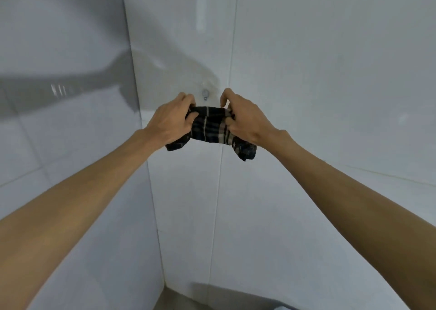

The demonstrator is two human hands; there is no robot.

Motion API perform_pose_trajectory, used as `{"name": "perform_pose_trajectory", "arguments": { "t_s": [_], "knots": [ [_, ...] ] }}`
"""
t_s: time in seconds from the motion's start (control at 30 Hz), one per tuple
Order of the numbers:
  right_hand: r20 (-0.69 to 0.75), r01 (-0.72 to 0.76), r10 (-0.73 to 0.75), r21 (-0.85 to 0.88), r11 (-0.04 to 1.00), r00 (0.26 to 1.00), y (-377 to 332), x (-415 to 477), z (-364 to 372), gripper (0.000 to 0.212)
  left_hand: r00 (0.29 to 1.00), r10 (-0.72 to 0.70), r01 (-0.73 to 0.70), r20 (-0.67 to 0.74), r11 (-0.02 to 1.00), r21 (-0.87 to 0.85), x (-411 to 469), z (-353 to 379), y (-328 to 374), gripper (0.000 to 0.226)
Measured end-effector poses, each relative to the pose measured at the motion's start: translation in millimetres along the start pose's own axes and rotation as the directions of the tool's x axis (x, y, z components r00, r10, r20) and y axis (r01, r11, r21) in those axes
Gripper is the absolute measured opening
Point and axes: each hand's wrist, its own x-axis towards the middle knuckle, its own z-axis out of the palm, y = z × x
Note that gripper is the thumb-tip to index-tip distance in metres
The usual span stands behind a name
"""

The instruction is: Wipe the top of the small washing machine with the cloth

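Observation:
A dark plaid cloth [210, 129] with pale stripes is bunched up between both hands, held in the air in front of a tiled wall corner. My left hand [171, 122] grips its left end with fingers curled into the fabric. Gripping the right end is my right hand [245, 118]. Loose corners of the cloth hang down below each hand. The washing machine is out of view.
Pale grey wall tiles [330, 73] meet in a corner straight ahead. A small metal hook or knob [205, 93] sticks out of the wall just above the cloth. A strip of floor [179, 300] shows at the bottom.

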Motion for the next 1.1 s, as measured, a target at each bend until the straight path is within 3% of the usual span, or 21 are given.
{"name": "perform_pose_trajectory", "arguments": {
  "t_s": [0.17,0.3,0.5,0.7,0.9,0.97,1.1],
  "knots": [
    [-0.216,-0.007,-0.017,-0.110,0.994,0.976,-1.9,38.2,13.6,0.018,0.985,-0.014,0.012,-0.169,1.000,-0.011,36.8,-8.4,-30.6,0.020],
    [-0.305,-0.084,-0.028,-0.346,0.934,0.952,6.8,61.7,24.5,0.015,0.961,-0.054,0.041,-0.272,0.998,-0.052,57.9,1.7,-41.6,0.015],
    [-0.329,-0.161,0.012,-0.430,0.888,0.944,22.2,68.3,57.2,0.017,0.956,-0.125,0.093,-0.264,0.987,-0.132,62.9,40.6,-61.0,0.012],
    [-0.316,-0.232,0.124,-0.331,0.915,0.941,23.9,52.8,86.7,0.013,0.957,-0.190,0.135,-0.218,0.961,-0.242,46.1,71.2,-67.4,0.011],
    [-0.313,-0.328,0.283,-0.101,0.939,0.906,20.6,42.9,102.8,0.018,0.916,-0.392,0.302,-0.085,0.814,-0.497,29.1,84.2,-46.2,0.012],
    [-0.309,-0.323,0.299,-0.028,0.946,0.903,18.5,31.5,105.9,0.023,0.887,-0.457,0.337,-0.070,0.742,-0.579,8.9,93.6,-37.4,0.021],
    [-0.264,-0.314,0.294,-0.037,0.949,0.919,25.0,-7.2,107.8,0.042,0.857,-0.513,0.383,-0.060,0.709,-0.593,-37.8,113.7,-22.3,0.052]
  ]
}}
